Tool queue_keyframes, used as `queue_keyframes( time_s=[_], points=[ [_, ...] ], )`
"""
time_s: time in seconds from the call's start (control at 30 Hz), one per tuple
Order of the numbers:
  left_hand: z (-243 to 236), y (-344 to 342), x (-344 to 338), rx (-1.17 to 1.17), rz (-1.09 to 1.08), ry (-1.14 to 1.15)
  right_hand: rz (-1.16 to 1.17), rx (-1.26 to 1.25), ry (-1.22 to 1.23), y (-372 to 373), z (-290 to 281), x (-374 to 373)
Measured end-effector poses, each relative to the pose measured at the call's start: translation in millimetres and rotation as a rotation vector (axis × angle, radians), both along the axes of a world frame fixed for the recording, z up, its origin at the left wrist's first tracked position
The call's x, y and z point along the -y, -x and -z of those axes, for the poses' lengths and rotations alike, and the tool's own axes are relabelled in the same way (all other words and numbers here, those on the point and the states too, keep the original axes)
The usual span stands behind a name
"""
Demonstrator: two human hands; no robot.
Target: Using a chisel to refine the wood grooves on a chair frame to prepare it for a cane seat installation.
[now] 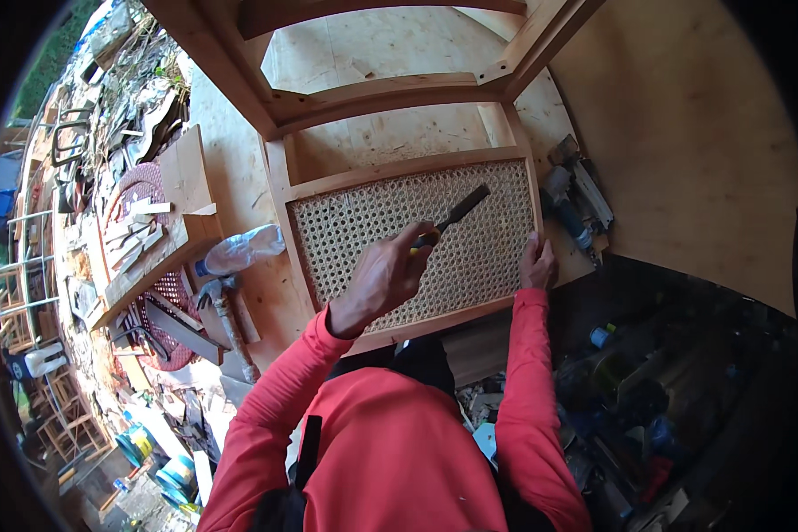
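Through the head view I see the left hand (381, 279) gripping a chisel (464, 207), its dark blade pointing far and right above a woven cane panel (355, 222). I make out the right hand (538, 263) against the right side of the wooden frame (403, 169), toward its near corner. Left of the frame I spot a clear plastic bottle (246, 250) and, nearer, a hammer (229, 324); a power tool (567, 208) lies to the right.

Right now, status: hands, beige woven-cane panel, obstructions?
Left hand gripping dark flat-bladed tool over beige woven-cane panel. Right hand at right edge of brown wooden frame. Teal power drill beyond that edge, off panel.
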State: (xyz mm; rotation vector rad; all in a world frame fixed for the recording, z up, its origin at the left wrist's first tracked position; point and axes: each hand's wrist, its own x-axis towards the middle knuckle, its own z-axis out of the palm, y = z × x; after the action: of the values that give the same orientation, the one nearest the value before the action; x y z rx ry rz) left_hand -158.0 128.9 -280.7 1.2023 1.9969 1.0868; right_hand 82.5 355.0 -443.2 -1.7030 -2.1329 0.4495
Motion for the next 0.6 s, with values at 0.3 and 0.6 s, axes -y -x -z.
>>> queue_keyframes(
  time_s=[0.3, 0.6],
  points=[
    [-23, 37, 14, -0.008, -0.160, 0.135, -0.028, -0.044, 0.032, 1, -15, 2],
    [-31, 17, 105, 0.093, -0.294, 0.182, -0.492, -0.518, -0.098, 99, -63, -3]
  ],
)
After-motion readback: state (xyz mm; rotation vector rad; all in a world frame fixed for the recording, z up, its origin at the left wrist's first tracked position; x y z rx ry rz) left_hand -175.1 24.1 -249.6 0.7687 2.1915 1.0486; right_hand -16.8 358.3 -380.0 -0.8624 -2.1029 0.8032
